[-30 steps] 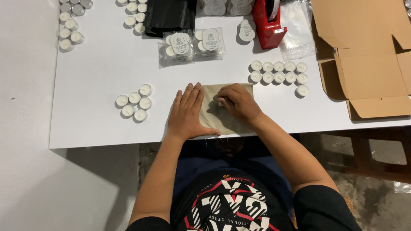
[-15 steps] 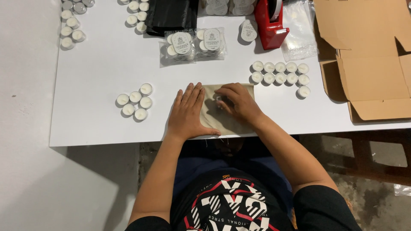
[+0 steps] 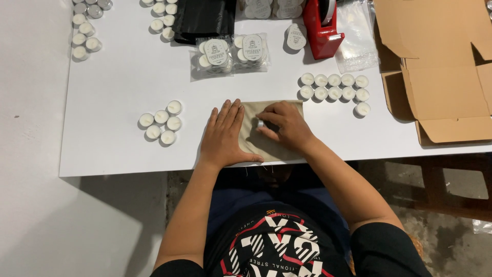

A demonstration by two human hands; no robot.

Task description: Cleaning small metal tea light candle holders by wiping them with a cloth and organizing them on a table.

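Note:
A small beige cloth pouch [image 3: 259, 143] lies flat near the front edge of the white table [image 3: 113, 118]. My left hand [image 3: 223, 136] rests flat on the pouch's left side, fingers spread. My right hand [image 3: 284, 125] sits on the pouch's right half, its fingers curled around a small silver-rimmed tealight [image 3: 260, 124] pressed against the cloth. Several loose white tealights [image 3: 160, 122] cluster to the left of my left hand.
Two rows of tealights [image 3: 335, 87] lie right of the pouch. Clear bags of packed tealights [image 3: 230, 51], a black bag [image 3: 202, 18] and a red tape dispenser [image 3: 322, 28] stand behind. An open cardboard box [image 3: 446, 77] fills the right side. More tealights [image 3: 84, 25] sit far left.
My right hand has shifted slightly left on the pouch with the tealight. My left hand has stayed flat in place.

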